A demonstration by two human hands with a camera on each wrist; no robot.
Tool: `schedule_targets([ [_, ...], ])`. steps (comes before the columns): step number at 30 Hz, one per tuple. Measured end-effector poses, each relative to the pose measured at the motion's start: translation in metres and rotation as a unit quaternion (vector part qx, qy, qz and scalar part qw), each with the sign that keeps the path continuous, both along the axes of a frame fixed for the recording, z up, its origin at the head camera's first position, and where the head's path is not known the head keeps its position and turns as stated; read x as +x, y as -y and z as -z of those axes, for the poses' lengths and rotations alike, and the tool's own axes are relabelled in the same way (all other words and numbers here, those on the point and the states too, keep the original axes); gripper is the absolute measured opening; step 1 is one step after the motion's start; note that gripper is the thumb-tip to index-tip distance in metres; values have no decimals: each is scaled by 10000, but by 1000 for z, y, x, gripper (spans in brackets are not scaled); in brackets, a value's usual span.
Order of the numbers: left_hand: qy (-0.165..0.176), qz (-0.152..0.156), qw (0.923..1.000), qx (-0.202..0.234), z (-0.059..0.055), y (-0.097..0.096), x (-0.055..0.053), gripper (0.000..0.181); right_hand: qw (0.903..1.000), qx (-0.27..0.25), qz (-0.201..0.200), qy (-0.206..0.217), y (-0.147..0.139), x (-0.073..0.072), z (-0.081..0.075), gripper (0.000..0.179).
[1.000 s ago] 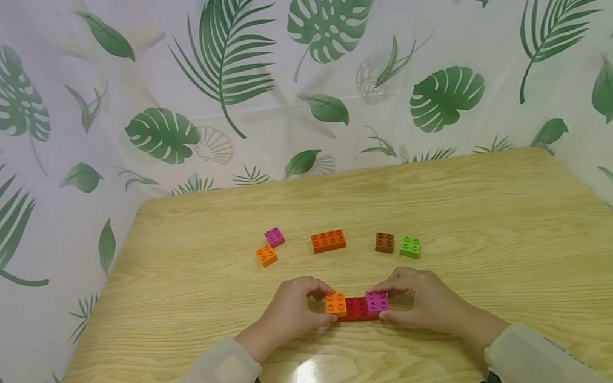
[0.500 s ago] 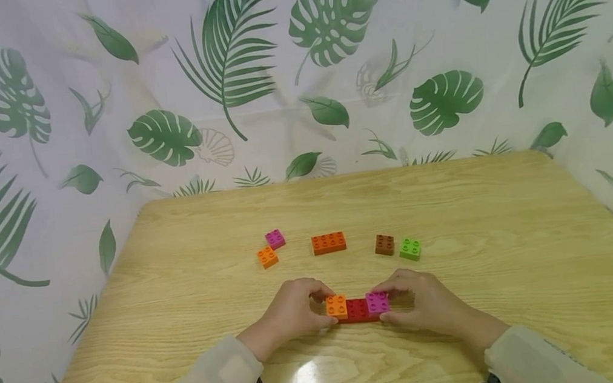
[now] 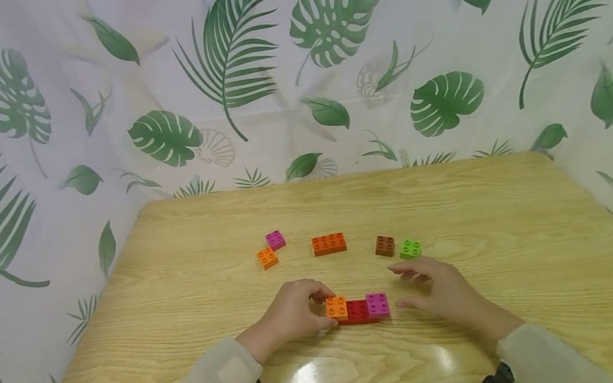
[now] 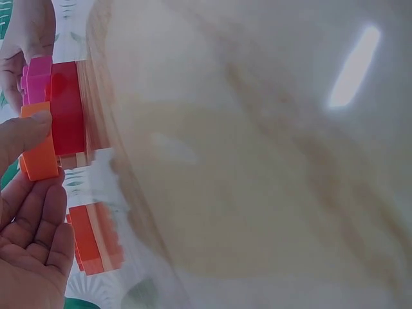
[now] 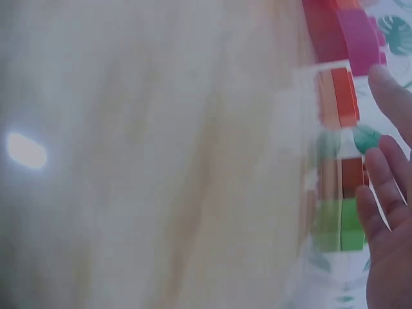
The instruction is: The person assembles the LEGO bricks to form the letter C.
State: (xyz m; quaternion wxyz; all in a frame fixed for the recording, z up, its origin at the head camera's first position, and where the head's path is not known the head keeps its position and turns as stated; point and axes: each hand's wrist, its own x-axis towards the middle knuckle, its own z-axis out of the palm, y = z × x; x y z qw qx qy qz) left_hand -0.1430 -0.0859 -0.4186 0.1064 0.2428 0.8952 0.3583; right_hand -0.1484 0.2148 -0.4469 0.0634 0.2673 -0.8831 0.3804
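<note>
A long red building brick (image 3: 358,312) lies near the front of the table, with an orange square brick (image 3: 336,308) on its left end and a magenta square brick (image 3: 378,304) on its right end. My left hand (image 3: 296,308) pinches the orange brick between thumb and fingers; the left wrist view shows the thumb on one face of this orange brick (image 4: 40,151). To the right of the magenta brick, my right hand (image 3: 439,286) is apart from it, its fingers loosely extended and holding nothing. The fingertips reach close to the green square brick (image 3: 410,249).
Behind the hands lie a loose magenta brick (image 3: 275,239), an orange square brick (image 3: 267,258), a long orange-red brick (image 3: 329,244) and a brown square brick (image 3: 385,245). A leaf-patterned cloth (image 3: 280,139) hangs beyond the wooden table (image 3: 206,230).
My right hand has let go of the magenta brick and moved right and back, toward the green brick. My left hand keeps its pinch on the orange brick.
</note>
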Motion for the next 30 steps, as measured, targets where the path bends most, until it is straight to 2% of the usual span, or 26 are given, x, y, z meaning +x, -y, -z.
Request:
schedule_targets([
  [6, -16, 29, 10000, 1, 0, 1, 0, 33, 9963, 86, 491, -696, -12, -11, 2, 56],
  [11, -55, 60, 10000, 16, 1, 1, 0, 33, 9927, 172, 849, -835, -19, -20, 2, 54],
  [15, -66, 73, 10000, 19, 1, 1, 0, 33, 9922, 126, 1063, -642, -23, -26, 3, 51],
  [21, -50, 77, 9999, 49, 1, 1, -1, 33, 9917, 49, 1283, 72, -26, -30, 3, 52],
  [30, -38, 91, 9999, 78, 3, 2, -1, 33, 9869, 444, 1428, 597, -24, -38, 3, 57],
])
